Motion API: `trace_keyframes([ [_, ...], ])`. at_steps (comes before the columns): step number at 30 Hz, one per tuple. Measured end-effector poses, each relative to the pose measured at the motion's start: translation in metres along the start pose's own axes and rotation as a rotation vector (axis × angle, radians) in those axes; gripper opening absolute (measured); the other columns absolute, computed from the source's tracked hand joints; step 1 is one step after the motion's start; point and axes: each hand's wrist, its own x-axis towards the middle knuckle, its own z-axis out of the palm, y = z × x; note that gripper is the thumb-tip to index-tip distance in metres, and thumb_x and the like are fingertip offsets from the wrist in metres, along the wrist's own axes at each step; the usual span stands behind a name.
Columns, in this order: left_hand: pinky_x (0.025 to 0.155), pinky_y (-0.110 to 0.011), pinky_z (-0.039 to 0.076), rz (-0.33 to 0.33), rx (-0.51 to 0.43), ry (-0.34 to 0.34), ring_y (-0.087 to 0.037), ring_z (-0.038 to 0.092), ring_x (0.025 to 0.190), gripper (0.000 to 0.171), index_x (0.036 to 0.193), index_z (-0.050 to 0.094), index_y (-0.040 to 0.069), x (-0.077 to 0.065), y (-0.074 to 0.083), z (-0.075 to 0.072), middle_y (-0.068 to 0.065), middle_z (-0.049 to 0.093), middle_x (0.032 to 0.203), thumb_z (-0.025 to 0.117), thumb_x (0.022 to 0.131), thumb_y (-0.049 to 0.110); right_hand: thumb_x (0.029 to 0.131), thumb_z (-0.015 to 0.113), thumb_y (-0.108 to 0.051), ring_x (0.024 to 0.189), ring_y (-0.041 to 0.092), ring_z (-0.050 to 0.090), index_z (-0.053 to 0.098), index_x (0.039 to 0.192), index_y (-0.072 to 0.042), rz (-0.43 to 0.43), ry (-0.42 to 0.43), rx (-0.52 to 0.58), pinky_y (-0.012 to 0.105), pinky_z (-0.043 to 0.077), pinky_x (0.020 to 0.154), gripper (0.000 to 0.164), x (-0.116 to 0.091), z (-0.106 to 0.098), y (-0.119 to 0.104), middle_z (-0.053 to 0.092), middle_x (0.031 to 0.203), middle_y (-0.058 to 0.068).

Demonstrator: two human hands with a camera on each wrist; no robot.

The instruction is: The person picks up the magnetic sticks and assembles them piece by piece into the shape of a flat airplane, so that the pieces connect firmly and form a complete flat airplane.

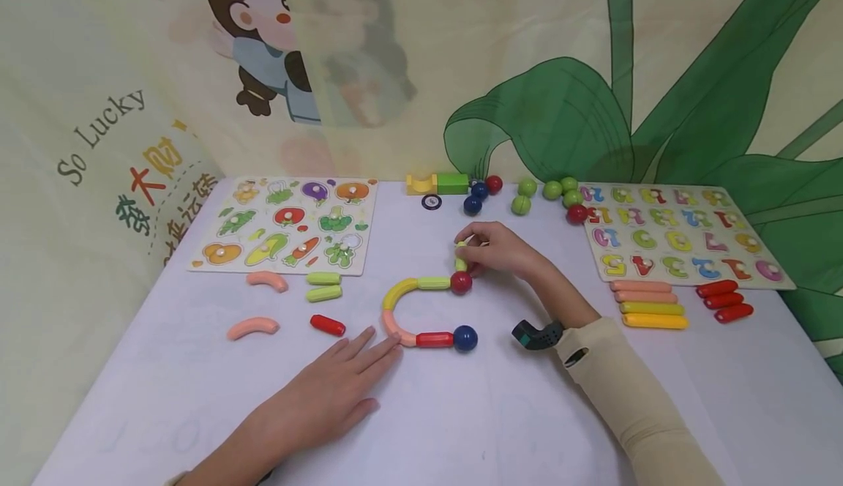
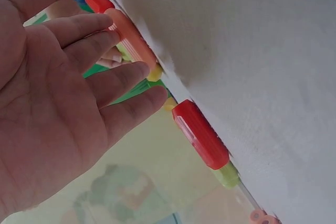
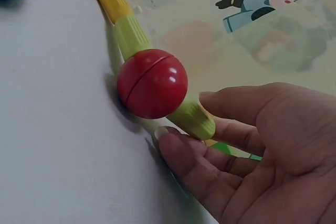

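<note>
A chain of toy rods and balls lies on the white cloth. It runs from a blue ball (image 1: 465, 338) through a red rod (image 1: 435, 339), a pink curved rod (image 1: 397, 329), a yellow curved rod (image 1: 397, 292) and a green rod (image 1: 434, 282) to a red ball (image 1: 461, 282). My right hand (image 1: 495, 250) pinches a short green rod (image 3: 193, 119) that sticks out from the red ball, thumb on one side and fingers on the other. With its fingers straight, my left hand (image 1: 332, 391) lies palm down, fingertips at the pink curved rod.
Loose pink curved rods (image 1: 253, 327), green rods (image 1: 324, 293) and a red rod (image 1: 328, 325) lie left. A vegetable puzzle board (image 1: 296, 253) and a number puzzle board (image 1: 665, 247) flank several balls (image 1: 552, 190) and yellow and green blocks (image 1: 451, 184). More rods (image 1: 652, 309) lie right.
</note>
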Motion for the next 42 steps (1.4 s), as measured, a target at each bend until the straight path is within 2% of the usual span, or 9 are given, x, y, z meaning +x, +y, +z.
trace_keyframes([
  [4,0.098,-0.050,0.030,-0.002,0.005,-0.004,-0.027,0.017,0.134,0.077,0.145,0.020,0.021,0.000,0.000,0.001,0.005,0.020,0.148,0.061,0.083,0.041,0.084,0.063,-0.026,0.068,0.023,0.056,0.061,0.103,-0.015,-0.055,0.066,-0.104,0.030,0.049,0.058,0.022,0.001,0.002,-0.007,0.059,0.085,0.008],
  [8,0.098,-0.049,0.031,-0.007,-0.001,-0.021,-0.027,0.017,0.134,0.077,0.145,0.021,0.022,0.000,0.001,0.000,0.006,0.022,0.147,0.061,0.083,0.042,0.085,0.062,-0.025,0.073,0.019,0.052,0.063,0.102,-0.016,-0.229,0.062,-0.274,0.028,0.047,0.057,0.019,-0.001,0.015,-0.031,0.057,0.085,0.001],
  [16,0.098,-0.047,0.031,0.031,-0.028,-0.033,-0.028,0.022,0.132,0.071,0.143,0.027,0.016,-0.005,-0.001,-0.005,0.004,0.025,0.146,0.061,0.084,0.038,0.087,0.061,-0.024,0.076,0.008,0.052,0.063,0.110,-0.016,-0.605,-0.392,-0.451,0.019,0.045,0.066,0.024,0.010,0.082,-0.088,0.058,0.086,-0.008],
  [22,0.097,-0.047,0.032,0.036,-0.047,-0.025,-0.030,0.023,0.131,0.069,0.142,0.030,0.012,-0.009,-0.003,-0.003,0.001,0.025,0.146,0.061,0.085,0.034,0.086,0.061,-0.030,0.075,0.003,0.050,0.058,0.118,-0.022,-0.645,-0.562,-0.583,0.015,0.043,0.067,0.033,0.019,0.135,-0.116,0.057,0.083,-0.010],
  [28,0.098,-0.046,0.032,0.047,-0.024,0.002,-0.029,0.023,0.131,0.066,0.141,0.032,0.011,-0.010,-0.002,-0.001,0.001,0.025,0.146,0.060,0.085,0.033,0.084,0.063,-0.031,0.083,0.004,0.046,0.058,0.107,-0.030,-0.646,-0.519,-0.824,0.017,0.038,0.068,0.024,0.017,0.164,-0.123,0.053,0.085,-0.013],
  [31,0.098,-0.045,0.033,0.042,-0.030,-0.006,-0.029,0.024,0.131,0.067,0.141,0.031,0.012,-0.009,-0.002,0.000,0.001,0.026,0.146,0.061,0.085,0.034,0.083,0.064,-0.029,0.083,0.004,0.046,0.058,0.106,-0.029,-0.632,-0.456,-0.786,0.016,0.039,0.069,0.023,0.013,0.158,-0.121,0.053,0.087,-0.014],
  [34,0.098,-0.045,0.033,0.028,-0.036,-0.025,-0.028,0.024,0.131,0.070,0.142,0.029,0.014,-0.007,-0.003,0.000,0.002,0.026,0.146,0.061,0.085,0.036,0.083,0.065,-0.028,0.076,0.004,0.049,0.059,0.110,-0.025,-0.610,-0.388,-0.600,0.015,0.043,0.066,0.027,0.002,0.136,-0.116,0.055,0.083,-0.013],
  [38,0.098,-0.044,0.033,0.028,-0.025,0.000,-0.028,0.025,0.131,0.070,0.142,0.028,0.013,-0.007,-0.002,0.001,0.001,0.027,0.145,0.061,0.085,0.035,0.083,0.066,-0.028,0.069,0.006,0.053,0.059,0.108,-0.019,-0.563,-0.263,-0.353,0.018,0.047,0.063,0.027,-0.029,0.095,-0.098,0.058,0.076,-0.011],
  [42,0.098,-0.043,0.033,0.026,-0.015,0.011,-0.028,0.026,0.131,0.070,0.142,0.029,0.013,-0.007,0.000,0.002,0.001,0.028,0.145,0.062,0.084,0.035,0.082,0.067,-0.031,0.063,0.009,0.053,0.059,0.103,-0.019,-0.444,-0.129,-0.254,0.024,0.048,0.057,0.025,-0.066,0.059,-0.062,0.058,0.071,-0.010],
])
